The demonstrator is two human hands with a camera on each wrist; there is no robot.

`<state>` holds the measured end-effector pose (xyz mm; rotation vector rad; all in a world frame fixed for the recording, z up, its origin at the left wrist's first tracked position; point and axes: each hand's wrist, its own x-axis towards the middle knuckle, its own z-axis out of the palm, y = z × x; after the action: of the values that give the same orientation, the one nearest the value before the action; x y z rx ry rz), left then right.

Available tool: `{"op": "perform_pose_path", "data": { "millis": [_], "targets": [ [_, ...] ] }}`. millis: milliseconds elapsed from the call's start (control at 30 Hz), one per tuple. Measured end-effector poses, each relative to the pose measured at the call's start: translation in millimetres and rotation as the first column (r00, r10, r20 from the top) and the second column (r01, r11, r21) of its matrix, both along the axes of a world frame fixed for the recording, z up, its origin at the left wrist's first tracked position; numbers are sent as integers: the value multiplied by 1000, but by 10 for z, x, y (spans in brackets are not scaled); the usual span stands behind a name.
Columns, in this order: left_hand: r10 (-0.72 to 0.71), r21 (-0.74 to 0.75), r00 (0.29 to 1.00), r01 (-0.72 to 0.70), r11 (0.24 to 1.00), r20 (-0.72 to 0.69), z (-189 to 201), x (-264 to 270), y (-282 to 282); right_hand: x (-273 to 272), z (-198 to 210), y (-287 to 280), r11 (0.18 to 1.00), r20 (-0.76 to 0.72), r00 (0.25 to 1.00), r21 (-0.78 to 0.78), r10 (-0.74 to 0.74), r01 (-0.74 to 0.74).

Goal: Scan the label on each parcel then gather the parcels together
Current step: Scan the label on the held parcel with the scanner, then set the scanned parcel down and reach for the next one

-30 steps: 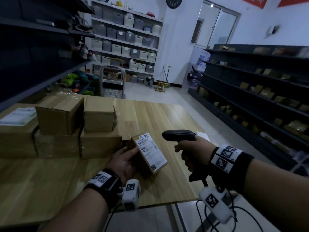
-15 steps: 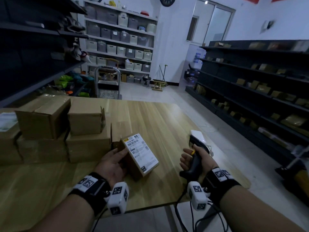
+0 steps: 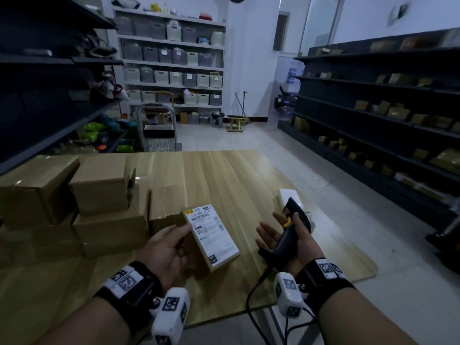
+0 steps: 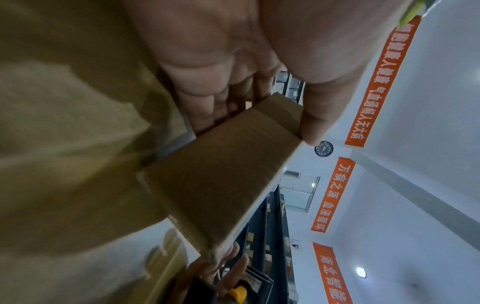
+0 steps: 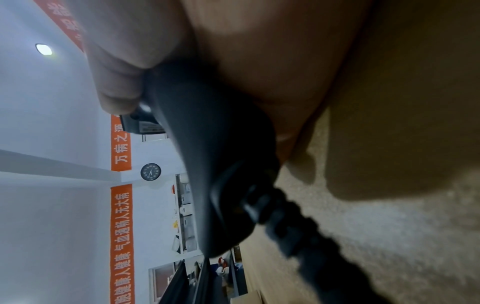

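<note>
So the left hand (image 3: 169,247) is gripping a small parcel (image 3: 199,247) from the side, thumb along the top edge and fingers curled underneath. It's tilting the parcel so the white label (image 3: 211,234) is facing up and toward the scanner (image 3: 288,230), which I'd guess is the whole reason for that angle: the barcode stays uncovered and readable. The parcel is hovering just above the worktop (image 3: 236,175), right beside the stack (image 3: 82,207) of brown boxes on the left.

The right hand (image 3: 291,237) is cradling the scanner's handle in the palm with the fingers spread out loosely, thumb lying alongside it, so it's more resting there than being squeezed. Nothing is on the yellow trigger. The nose is pointing away from the label, so I'm reading this as not an active scan. The cable (image 3: 251,302) is dangling off the near edge of the worktop.

The stack looks like the gathering spot, so this parcel is probably heading there. Can't tell whether the other boxes have labels.
</note>
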<state>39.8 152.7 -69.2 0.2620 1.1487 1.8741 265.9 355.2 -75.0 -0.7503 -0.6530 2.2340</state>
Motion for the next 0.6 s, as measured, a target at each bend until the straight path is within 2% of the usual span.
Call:
{"op": "perform_pose_path", "data": {
  "millis": [333,433,600],
  "targets": [
    [30,-229,999,-37,973,-35,384,107,1174,51,-88,108,999,-74,997,-40,5,-8],
    [11,-311,997,-33,950,-73,385,72,1469,58,-85,121,997,-111,993,-63,30,-37],
    [-46,-355,989,-7,935,-139,320,98,1791,85,-71,112,995,-136,989,-80,49,-61]
  ]
}}
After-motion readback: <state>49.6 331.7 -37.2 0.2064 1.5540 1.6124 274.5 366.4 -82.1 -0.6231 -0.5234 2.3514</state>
